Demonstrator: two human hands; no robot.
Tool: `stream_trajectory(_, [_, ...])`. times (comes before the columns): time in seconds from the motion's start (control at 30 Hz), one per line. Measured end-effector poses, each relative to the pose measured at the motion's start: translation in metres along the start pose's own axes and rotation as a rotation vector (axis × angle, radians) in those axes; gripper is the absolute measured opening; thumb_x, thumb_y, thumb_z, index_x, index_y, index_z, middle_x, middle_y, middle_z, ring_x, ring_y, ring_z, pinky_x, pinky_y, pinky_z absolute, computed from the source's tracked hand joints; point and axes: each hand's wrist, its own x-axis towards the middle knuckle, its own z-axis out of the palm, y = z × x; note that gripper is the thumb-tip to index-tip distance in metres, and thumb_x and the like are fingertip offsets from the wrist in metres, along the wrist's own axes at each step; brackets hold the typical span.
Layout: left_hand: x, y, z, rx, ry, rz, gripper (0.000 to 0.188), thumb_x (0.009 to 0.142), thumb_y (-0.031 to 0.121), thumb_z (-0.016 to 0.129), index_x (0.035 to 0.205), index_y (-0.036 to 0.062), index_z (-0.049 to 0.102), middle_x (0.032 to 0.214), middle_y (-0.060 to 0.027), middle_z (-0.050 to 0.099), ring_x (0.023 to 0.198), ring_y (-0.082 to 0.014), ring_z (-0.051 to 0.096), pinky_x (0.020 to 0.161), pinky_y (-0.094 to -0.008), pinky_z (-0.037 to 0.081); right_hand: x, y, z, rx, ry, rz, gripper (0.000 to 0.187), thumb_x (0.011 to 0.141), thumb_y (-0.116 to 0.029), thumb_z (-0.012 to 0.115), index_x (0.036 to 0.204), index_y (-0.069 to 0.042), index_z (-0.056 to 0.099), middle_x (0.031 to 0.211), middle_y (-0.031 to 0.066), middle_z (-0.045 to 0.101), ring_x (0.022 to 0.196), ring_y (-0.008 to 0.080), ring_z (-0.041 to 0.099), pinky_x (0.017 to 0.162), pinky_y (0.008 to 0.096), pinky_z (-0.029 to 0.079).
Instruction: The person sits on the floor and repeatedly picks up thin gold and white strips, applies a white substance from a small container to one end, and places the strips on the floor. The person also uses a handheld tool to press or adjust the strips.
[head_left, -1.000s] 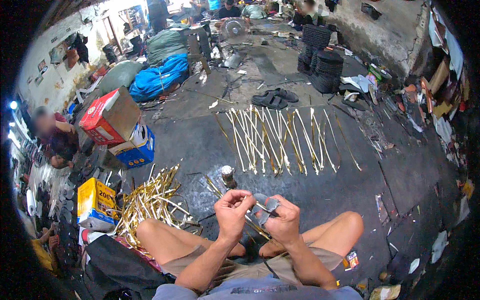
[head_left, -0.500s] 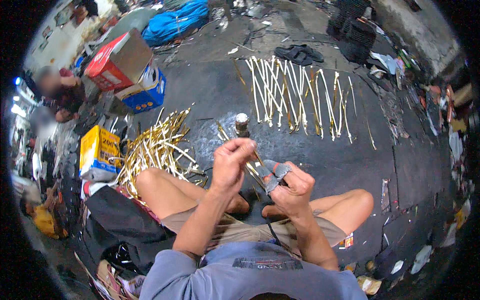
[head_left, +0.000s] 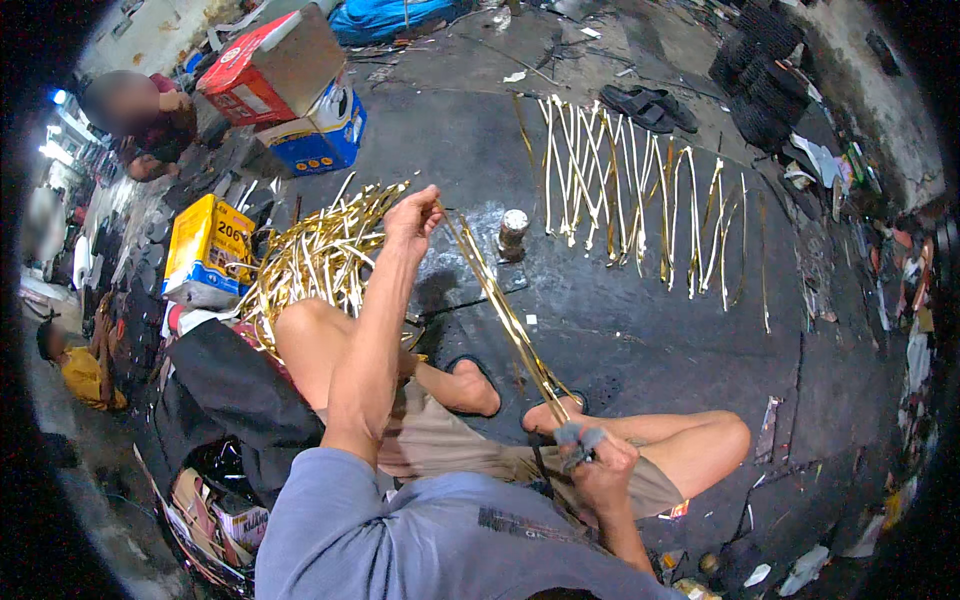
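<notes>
My left hand (head_left: 412, 215) is raised, fingers pinched on the upper end of a thin bundle of shiny gold strips (head_left: 505, 312). The bundle runs taut and slanting down to my right hand (head_left: 602, 468). Grey covers wrap fingers of that hand, which is closed round the bundle's lower end near my right foot. Just right of the strips stands a short metal post (head_left: 512, 238) with a pale round top. Beside my left knee lies a tangled heap of gold and white strips (head_left: 325, 255). Farther off to the right, more strips (head_left: 641, 190) lie spread side by side.
Red (head_left: 262, 70) and blue (head_left: 325, 140) cartons are stacked at the far left. Nearer is a yellow-blue box (head_left: 205, 245). Black sandals (head_left: 650, 106) lie beyond the spread strips. Dark cloth (head_left: 225, 385) is by my left leg. Another person (head_left: 160, 120) sits at the left.
My hands have moved apart, the left up and forward, the right down and back toward me. The gold strips now stretch between them. The view has shifted slightly.
</notes>
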Motion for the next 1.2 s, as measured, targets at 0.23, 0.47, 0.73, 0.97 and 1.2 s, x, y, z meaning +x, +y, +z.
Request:
stream_trajectory(0.23, [0.055, -0.067, -0.002, 0.142, 0.275, -0.060, 0.009, 0.086, 0.003, 0.074, 0.083, -0.0023, 0.068, 0.069, -0.0090, 0.064, 0.050, -0.0157, 0.058, 0.041, -0.0258, 0.044, -0.030, 0.014, -0.010, 0.014, -0.035, 0.222, 0.010, 0.071, -0.008, 0.074, 0.074, -0.002, 0.066, 0.068, 0.0151, 0.064, 0.059, 0.0314, 0.063, 0.055, 0.0414, 0.048])
stream_trajectory(0.47, [0.143, -0.142, -0.010, 1.304, 0.396, 0.355, 0.041, 0.068, 0.033, 0.088, 0.100, 0.0095, 0.077, 0.096, -0.0123, 0.075, 0.085, -0.0301, 0.070, 0.085, -0.0420, 0.055, -0.041, 0.054, 0.023, -0.062, -0.371, 0.568, 0.016, 0.073, -0.016, 0.072, 0.077, -0.002, 0.064, 0.080, 0.0209, 0.066, 0.074, 0.0422, 0.065, 0.066, 0.0508, 0.051])
stream_trajectory(0.73, [0.187, -0.192, 0.093, 1.537, -0.711, 0.310, 0.060, 0.055, 0.043, 0.093, 0.088, 0.0086, 0.056, 0.085, -0.0114, 0.069, 0.085, -0.0306, 0.068, 0.074, -0.0454, 0.053, -0.008, 0.069, 0.044, -0.115, -0.103, 0.603, 0.016, 0.076, -0.013, 0.075, 0.082, -0.001, 0.066, 0.075, 0.0169, 0.066, 0.069, 0.0390, 0.065, 0.064, 0.0477, 0.050])
stream_trajectory(0.97, [0.192, -0.194, 0.081, 1.335, -0.400, 0.507, 0.013, 0.076, 0.021, 0.072, 0.084, 0.0114, 0.072, 0.084, -0.0120, 0.072, 0.083, -0.0331, 0.070, 0.076, -0.0439, 0.054, 0.031, 0.070, 0.031, -0.052, -0.039, 0.621, 0.016, 0.075, -0.008, 0.074, 0.090, -0.003, 0.072, 0.081, 0.0167, 0.070, 0.076, 0.0331, 0.069, 0.067, 0.0391, 0.053])
stream_trajectory(1.2, [0.056, -0.029, 0.153, 1.344, -0.567, 1.040, 0.013, 0.080, 0.012, 0.074, 0.093, 0.0116, 0.077, 0.089, -0.0108, 0.067, 0.084, -0.0310, 0.068, 0.076, -0.0405, 0.054, 0.133, 0.057, 0.025, 0.014, 0.290, 0.232, 0.032, 0.074, -0.010, 0.079, 0.102, 0.000, 0.067, 0.103, 0.0149, 0.068, 0.085, 0.0382, 0.065, 0.078, 0.0467, 0.053])
